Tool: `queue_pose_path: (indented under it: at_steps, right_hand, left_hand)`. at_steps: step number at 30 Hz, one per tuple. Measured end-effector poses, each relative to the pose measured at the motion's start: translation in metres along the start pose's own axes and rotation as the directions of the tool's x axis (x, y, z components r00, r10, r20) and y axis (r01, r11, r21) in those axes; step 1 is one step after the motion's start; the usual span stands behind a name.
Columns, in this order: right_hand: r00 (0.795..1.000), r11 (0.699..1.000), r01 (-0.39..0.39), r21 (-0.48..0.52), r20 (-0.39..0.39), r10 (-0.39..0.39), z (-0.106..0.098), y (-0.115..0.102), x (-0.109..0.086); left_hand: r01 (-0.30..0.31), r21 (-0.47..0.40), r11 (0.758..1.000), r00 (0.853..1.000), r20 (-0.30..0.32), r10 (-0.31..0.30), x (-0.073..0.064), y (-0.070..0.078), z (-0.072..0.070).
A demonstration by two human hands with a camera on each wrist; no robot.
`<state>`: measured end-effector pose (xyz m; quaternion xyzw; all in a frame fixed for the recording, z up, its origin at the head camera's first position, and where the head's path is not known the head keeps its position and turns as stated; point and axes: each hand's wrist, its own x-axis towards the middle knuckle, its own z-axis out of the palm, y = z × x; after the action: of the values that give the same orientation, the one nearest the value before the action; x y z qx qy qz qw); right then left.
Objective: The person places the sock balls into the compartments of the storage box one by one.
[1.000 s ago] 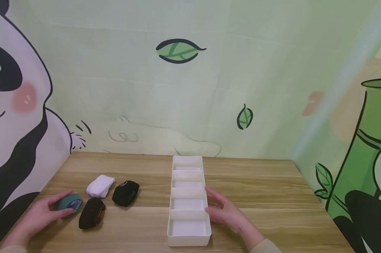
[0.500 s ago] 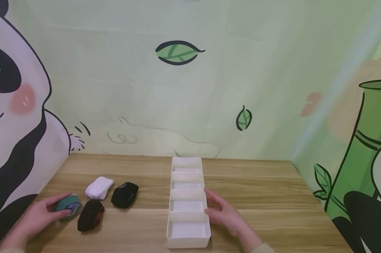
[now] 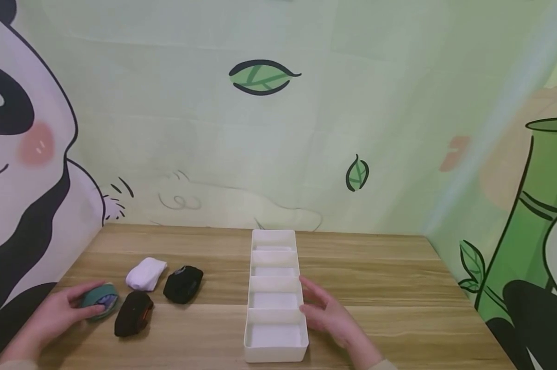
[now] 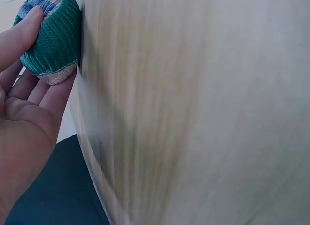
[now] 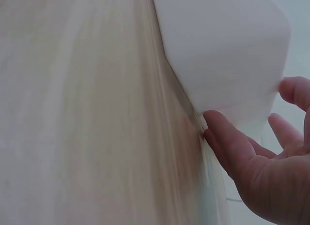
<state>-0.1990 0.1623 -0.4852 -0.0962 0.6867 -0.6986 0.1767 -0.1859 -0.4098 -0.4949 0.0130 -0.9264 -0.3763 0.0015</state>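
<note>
My left hand (image 3: 61, 312) holds a rolled pair of green socks (image 3: 96, 302) at the table's left side. In the left wrist view the thumb lies on the blue striped part of the green ribbed roll (image 4: 55, 38), the other fingers under it. Beside it lie a black sock roll with an orange mark (image 3: 131, 314), a white sock roll (image 3: 146, 273) and another black sock roll (image 3: 183, 284). My right hand (image 3: 328, 314) touches the right side of a long white divided box (image 3: 275, 354), its fingers loosely extended. In the right wrist view the fingertips meet the box wall (image 5: 227, 65).
The wooden table (image 3: 375, 277) runs back to a wall covering (image 3: 190, 128) with painted leaves and a panda. Inside the white box, dividers (image 3: 275, 283) make a row of several compartments.
The head view shifts very slightly. Both hands, the socks and the box keep their places.
</note>
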Motion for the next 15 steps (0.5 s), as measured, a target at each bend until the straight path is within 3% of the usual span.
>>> queue_pose_path:
  at_steps: [6,12,15]
  right_hand:
    - [1.000,1.000,0.002,-0.002,-0.005,-0.002,0.002,-0.001,-0.001]
    - [1.000,1.000,-0.002,-0.014,-0.014,0.002,0.002,-0.001,-0.002]
    - [1.000,1.000,0.000,-0.018,-0.016,0.000,0.001,-0.001,-0.002]
  left_hand:
    - [0.021,-0.014,1.000,1.000,-0.007,-0.021,0.001,-0.002,0.000]
    - [-0.035,0.067,0.997,0.991,-0.123,0.043,0.001,0.006,-0.001]
    - [-0.055,0.021,0.998,0.985,-0.160,0.058,0.003,0.015,0.000]
